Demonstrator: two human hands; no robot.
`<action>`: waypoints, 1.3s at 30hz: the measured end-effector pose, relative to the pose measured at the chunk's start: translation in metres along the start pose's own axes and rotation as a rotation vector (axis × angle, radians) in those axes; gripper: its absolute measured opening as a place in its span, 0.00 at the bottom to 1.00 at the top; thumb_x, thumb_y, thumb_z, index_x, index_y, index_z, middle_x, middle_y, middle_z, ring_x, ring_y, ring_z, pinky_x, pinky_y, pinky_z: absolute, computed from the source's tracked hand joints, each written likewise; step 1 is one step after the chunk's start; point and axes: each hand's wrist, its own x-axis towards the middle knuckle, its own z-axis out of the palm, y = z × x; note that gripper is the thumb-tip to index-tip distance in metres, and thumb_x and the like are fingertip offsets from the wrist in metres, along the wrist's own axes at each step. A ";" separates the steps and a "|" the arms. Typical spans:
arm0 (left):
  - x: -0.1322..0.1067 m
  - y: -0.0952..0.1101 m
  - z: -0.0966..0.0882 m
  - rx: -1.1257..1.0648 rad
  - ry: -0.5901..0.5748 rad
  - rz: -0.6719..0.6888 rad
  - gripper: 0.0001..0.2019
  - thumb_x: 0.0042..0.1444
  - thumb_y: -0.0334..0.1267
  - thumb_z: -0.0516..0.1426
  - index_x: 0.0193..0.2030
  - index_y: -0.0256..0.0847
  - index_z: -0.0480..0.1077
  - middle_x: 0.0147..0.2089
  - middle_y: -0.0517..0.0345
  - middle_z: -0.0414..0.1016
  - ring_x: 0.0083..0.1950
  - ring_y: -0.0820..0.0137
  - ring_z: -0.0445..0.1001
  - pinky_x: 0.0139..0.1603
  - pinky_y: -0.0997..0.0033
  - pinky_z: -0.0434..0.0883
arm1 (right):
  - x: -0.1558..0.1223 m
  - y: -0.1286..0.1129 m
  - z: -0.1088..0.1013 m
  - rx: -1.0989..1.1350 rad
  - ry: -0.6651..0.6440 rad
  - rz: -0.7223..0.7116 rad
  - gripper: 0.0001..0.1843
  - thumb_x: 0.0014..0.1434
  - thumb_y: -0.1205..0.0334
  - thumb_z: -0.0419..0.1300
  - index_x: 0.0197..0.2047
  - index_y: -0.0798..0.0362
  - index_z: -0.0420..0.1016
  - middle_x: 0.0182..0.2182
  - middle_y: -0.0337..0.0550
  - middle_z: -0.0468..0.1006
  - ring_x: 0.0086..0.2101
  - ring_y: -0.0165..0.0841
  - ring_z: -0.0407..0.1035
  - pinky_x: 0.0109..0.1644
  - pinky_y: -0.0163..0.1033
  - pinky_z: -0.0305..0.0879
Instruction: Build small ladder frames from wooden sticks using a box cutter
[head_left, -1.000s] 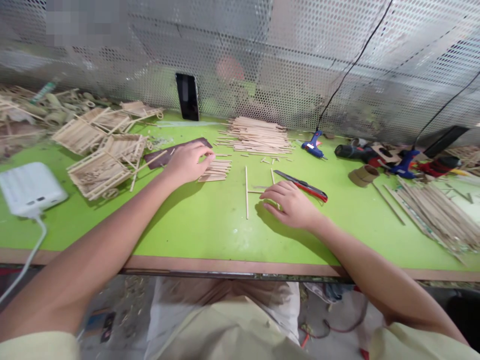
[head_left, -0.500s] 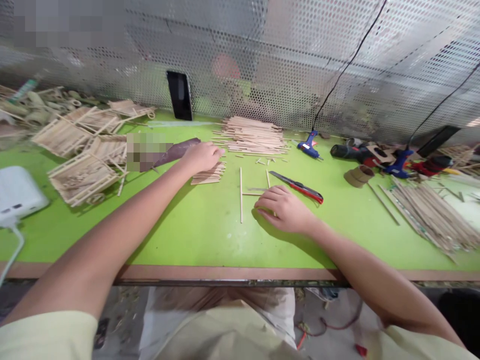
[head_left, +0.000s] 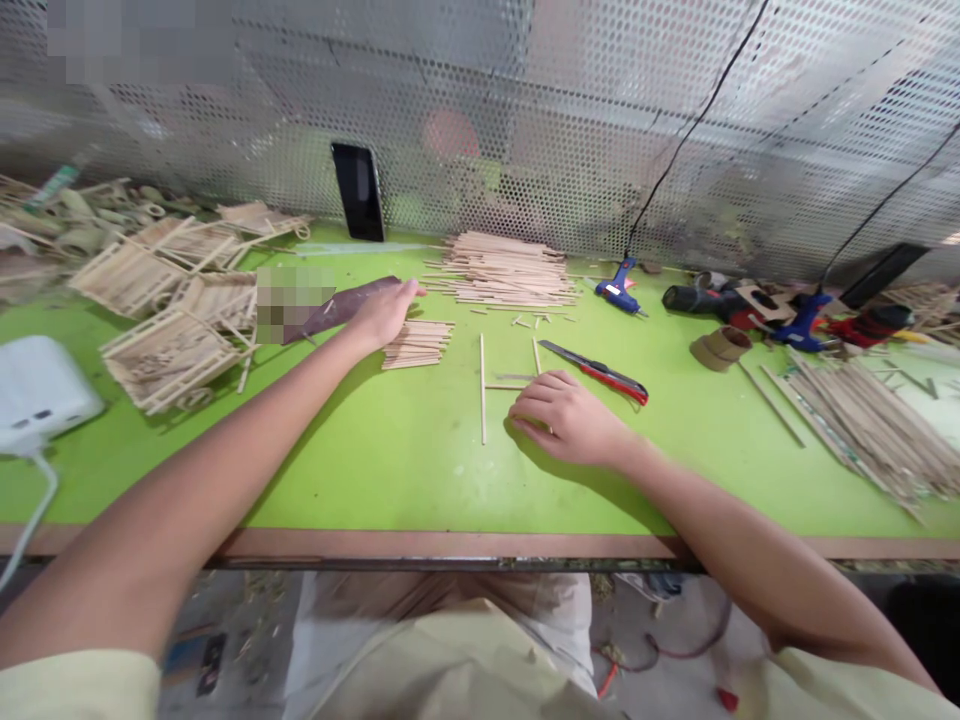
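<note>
My left hand [head_left: 386,312] hovers over the left side of a small stack of short wooden sticks [head_left: 418,345], fingers stretched toward the larger pile of thin sticks [head_left: 511,270]. I see nothing held in it. Low on the table, my right hand [head_left: 561,415] has its fingers curled together over a thin wooden stick [head_left: 537,355], whose lower part it mostly hides. A crosswise stick [head_left: 506,387] reaches from there to an upright-lying stick [head_left: 482,390] on the left. Just beyond the right hand lies a red utility knife [head_left: 600,373], blade pointing up-left.
Small stick-built carts [head_left: 169,350] crowd the left, near a white power adapter [head_left: 46,392]. A phone [head_left: 358,190] leans on the mesh. Rightward are a blue glue gun [head_left: 619,288], a bamboo ring [head_left: 720,349] and long strips [head_left: 877,425].
My left hand has drawn back a little to the left, uncovering more of the short stick stack. My right hand and the sticks by it have stayed put.
</note>
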 end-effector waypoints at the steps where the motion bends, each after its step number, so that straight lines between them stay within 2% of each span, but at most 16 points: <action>1: 0.000 -0.004 0.002 -0.083 0.017 -0.009 0.42 0.72 0.66 0.34 0.61 0.42 0.80 0.69 0.45 0.79 0.73 0.53 0.74 0.76 0.52 0.68 | 0.000 0.000 0.000 0.002 -0.005 0.002 0.15 0.78 0.59 0.54 0.47 0.49 0.83 0.42 0.46 0.85 0.45 0.41 0.76 0.56 0.50 0.66; 4: 0.001 -0.011 0.011 -0.374 0.060 -0.064 0.46 0.71 0.70 0.33 0.63 0.38 0.78 0.70 0.40 0.78 0.74 0.56 0.74 0.78 0.55 0.66 | 0.000 0.001 0.002 0.012 -0.012 0.003 0.15 0.78 0.59 0.54 0.48 0.49 0.83 0.42 0.46 0.85 0.45 0.41 0.76 0.56 0.51 0.67; 6: 0.002 -0.009 0.017 -0.538 0.089 -0.111 0.45 0.72 0.70 0.33 0.65 0.38 0.76 0.72 0.41 0.76 0.76 0.57 0.72 0.79 0.55 0.65 | 0.000 0.002 0.002 0.016 -0.013 0.008 0.15 0.78 0.59 0.54 0.48 0.49 0.83 0.43 0.47 0.85 0.45 0.42 0.76 0.56 0.51 0.67; 9: 0.003 -0.003 0.021 -0.616 0.095 -0.144 0.42 0.74 0.66 0.33 0.67 0.41 0.75 0.74 0.46 0.75 0.79 0.59 0.67 0.81 0.53 0.63 | 0.000 0.003 0.002 0.012 -0.014 0.012 0.15 0.78 0.59 0.54 0.48 0.49 0.83 0.43 0.47 0.86 0.45 0.41 0.76 0.57 0.50 0.67; 12: 0.001 0.003 0.023 -0.629 0.055 -0.132 0.41 0.75 0.66 0.34 0.67 0.41 0.75 0.74 0.46 0.74 0.80 0.58 0.65 0.81 0.53 0.62 | 0.000 0.004 0.002 0.008 -0.016 0.011 0.15 0.78 0.59 0.54 0.48 0.50 0.83 0.43 0.46 0.85 0.45 0.41 0.76 0.57 0.50 0.67; 20: 0.003 0.008 0.026 -0.640 0.018 -0.104 0.44 0.73 0.70 0.32 0.62 0.43 0.77 0.71 0.47 0.77 0.77 0.56 0.69 0.79 0.51 0.66 | 0.000 0.004 0.003 0.022 -0.039 0.040 0.16 0.78 0.59 0.53 0.48 0.48 0.83 0.43 0.46 0.85 0.45 0.41 0.76 0.57 0.52 0.68; 25: 0.006 0.002 0.021 -0.600 0.075 -0.077 0.52 0.69 0.74 0.25 0.64 0.40 0.76 0.70 0.44 0.78 0.75 0.58 0.72 0.77 0.55 0.69 | 0.000 0.005 0.003 0.025 -0.045 0.046 0.16 0.78 0.59 0.53 0.48 0.48 0.84 0.43 0.46 0.85 0.45 0.41 0.77 0.57 0.52 0.68; 27: 0.002 -0.002 0.018 -0.577 0.069 -0.095 0.51 0.70 0.72 0.25 0.65 0.41 0.76 0.71 0.46 0.77 0.76 0.59 0.71 0.76 0.55 0.69 | 0.000 0.005 0.003 0.029 -0.041 0.052 0.16 0.78 0.59 0.54 0.48 0.48 0.84 0.43 0.46 0.86 0.45 0.41 0.77 0.57 0.52 0.69; 32: -0.009 -0.007 0.019 -0.569 0.079 -0.102 0.42 0.76 0.61 0.29 0.66 0.41 0.76 0.74 0.48 0.74 0.79 0.58 0.67 0.78 0.51 0.67 | 0.000 0.006 0.004 0.026 -0.034 0.045 0.16 0.78 0.59 0.54 0.48 0.48 0.84 0.43 0.47 0.86 0.45 0.41 0.77 0.57 0.52 0.68; 35: -0.010 -0.005 0.023 -0.556 0.123 -0.123 0.43 0.74 0.64 0.29 0.64 0.43 0.77 0.74 0.49 0.74 0.79 0.56 0.66 0.78 0.49 0.67 | -0.001 0.005 0.004 0.023 -0.030 0.035 0.16 0.78 0.59 0.54 0.48 0.49 0.84 0.43 0.47 0.85 0.45 0.41 0.77 0.56 0.52 0.68; 39: -0.006 -0.002 0.027 -0.558 0.197 -0.153 0.44 0.73 0.66 0.28 0.63 0.46 0.76 0.73 0.51 0.75 0.78 0.57 0.68 0.74 0.53 0.70 | 0.000 0.004 0.003 0.033 -0.024 0.031 0.15 0.77 0.60 0.54 0.48 0.49 0.84 0.43 0.47 0.85 0.45 0.41 0.77 0.56 0.51 0.69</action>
